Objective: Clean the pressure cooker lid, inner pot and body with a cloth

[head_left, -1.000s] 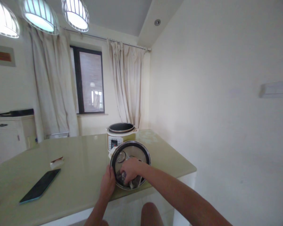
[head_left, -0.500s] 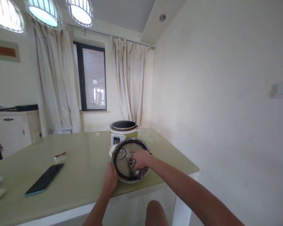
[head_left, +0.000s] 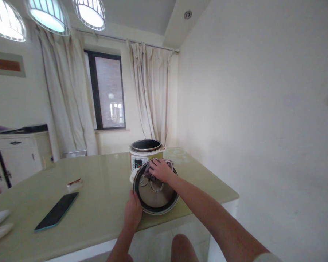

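Glossy pale-green tabletop with rounded corners [head_left: 104, 203] fills the lower view. Cream fabric curtains [head_left: 68, 98] hang beyond it either side of a dark-framed window [head_left: 109, 92]; white wooden cabinet [head_left: 16, 153] far left. White-and-green round electric cooker with dark inner pot [head_left: 146, 146] sits near the table's far edge, top open, control panel facing the camera.

Round metal lid with black sealing ring and white rim [head_left: 155, 198] is in front of the cooker, tipped up, inner face to camera, near the table's front edge. It blocks the view of the cooker's lower front. Can't tell if it touches table or cooker.

Flat black phone with light-blue edge [head_left: 57, 211] lies left, well apart from the lid. Crumpled grey-purple patterned cloth [head_left: 150, 174] is on the lid's upper inner face. Small white item with brown strip [head_left: 74, 185] sits just beyond the phone.

Right arm reaches in from lower right, across the lid's right side; right hand [head_left: 160, 170] palm down, fingers bent over the cloth, pressing it to the lid. Left forearm rises from below; left hand [head_left: 133, 210] grips the lid's left rim, thumb up.
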`<state>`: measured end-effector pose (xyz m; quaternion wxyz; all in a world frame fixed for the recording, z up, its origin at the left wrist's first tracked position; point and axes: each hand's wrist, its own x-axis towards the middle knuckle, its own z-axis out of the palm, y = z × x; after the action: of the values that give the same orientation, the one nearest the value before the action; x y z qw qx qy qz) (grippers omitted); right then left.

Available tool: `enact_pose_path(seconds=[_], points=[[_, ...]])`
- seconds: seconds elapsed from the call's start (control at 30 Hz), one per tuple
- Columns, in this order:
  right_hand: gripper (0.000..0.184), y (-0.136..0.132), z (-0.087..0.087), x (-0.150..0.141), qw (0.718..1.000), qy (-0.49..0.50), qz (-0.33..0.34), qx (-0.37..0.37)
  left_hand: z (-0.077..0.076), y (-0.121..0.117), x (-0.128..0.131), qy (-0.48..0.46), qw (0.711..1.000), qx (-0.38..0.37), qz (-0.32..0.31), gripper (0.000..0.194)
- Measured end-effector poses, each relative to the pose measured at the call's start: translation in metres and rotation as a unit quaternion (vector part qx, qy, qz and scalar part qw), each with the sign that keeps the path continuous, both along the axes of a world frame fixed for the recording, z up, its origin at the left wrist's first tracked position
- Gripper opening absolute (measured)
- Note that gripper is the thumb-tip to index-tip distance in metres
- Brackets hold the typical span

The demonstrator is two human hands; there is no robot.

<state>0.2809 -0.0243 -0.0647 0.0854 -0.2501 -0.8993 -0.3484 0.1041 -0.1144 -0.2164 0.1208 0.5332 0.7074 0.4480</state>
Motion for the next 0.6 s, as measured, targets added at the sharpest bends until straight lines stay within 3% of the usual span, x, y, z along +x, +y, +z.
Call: enact_pose_path(seconds=[0.1, 0.2, 0.27, 0.4, 0.5, 0.6], points=[[0.022, -0.006, 0.002, 0.009, 0.993, 0.030, -0.101, -0.044, 0.003, -0.002, 0.001, 0.012, 1.000, 0.000, 0.003, 0.044], [0.041, -0.018, 0.001, 0.022, 0.972, 0.012, -0.195, -0.131, 0.006, -0.002, 0.001, 0.018, 1.000, -0.004, 0.014, 0.043], [0.055, -0.027, -0.002, 0.030, 0.953, -0.014, -0.224, -0.205, 0.008, -0.001, 0.002, 0.014, 1.000, -0.011, 0.021, 0.042], [0.074, -0.046, -0.011, 0.036, 0.940, -0.060, -0.150, -0.299, 0.008, 0.001, 0.001, -0.001, 1.000, -0.005, 0.010, 0.041], [0.066, -0.055, -0.023, 0.023, 0.947, -0.067, -0.067, -0.307, 0.005, 0.004, -0.001, -0.015, 1.000, 0.016, -0.008, 0.044], [0.054, -0.055, -0.035, -0.003, 0.948, -0.002, -0.015, -0.317, 0.003, 0.005, -0.003, -0.020, 1.000, 0.006, -0.009, 0.045]])
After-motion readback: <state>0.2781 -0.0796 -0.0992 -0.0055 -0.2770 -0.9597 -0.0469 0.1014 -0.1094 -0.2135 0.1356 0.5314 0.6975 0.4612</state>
